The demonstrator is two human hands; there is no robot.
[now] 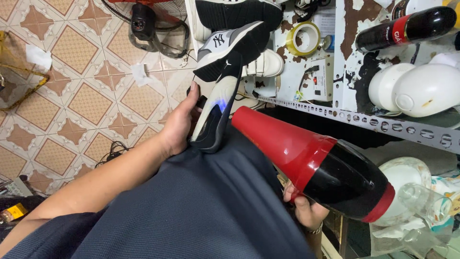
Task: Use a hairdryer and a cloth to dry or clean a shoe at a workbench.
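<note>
A cream and black sneaker [214, 112] stands heel-down on the person's lap, on dark blue cloth [201, 206], sole turned to the right and toe pointing up. A small blue glow shows on its side. The left hand [181, 122] wraps around the sneaker from the left, thumb up along the upper, fingers closed behind it so that it is held firmly.

Just right of the sneaker, the red nozzle of a red and black hair dryer [316, 168] points at its sole, the tip close to it; whether they touch cannot be told. The right hand [304, 208] grips the dryer from below, fingers curled tight on the handle, which is mostly hidden under the black body.

Above the sneaker, on the edge of a worn white metal shelf [345, 115], lie more shoes: a grey, white and black sneaker [230, 48] just over its toe, a white shoe [263, 64] beside that. Further right of the sneaker on the shelf sit a roll of yellow tape [303, 39], a dark bottle with a red label [407, 29] and two white rounded objects [421, 88]. Up and left of the sneaker a floor fan [148, 24] stands on the patterned tile floor [81, 96]
</note>
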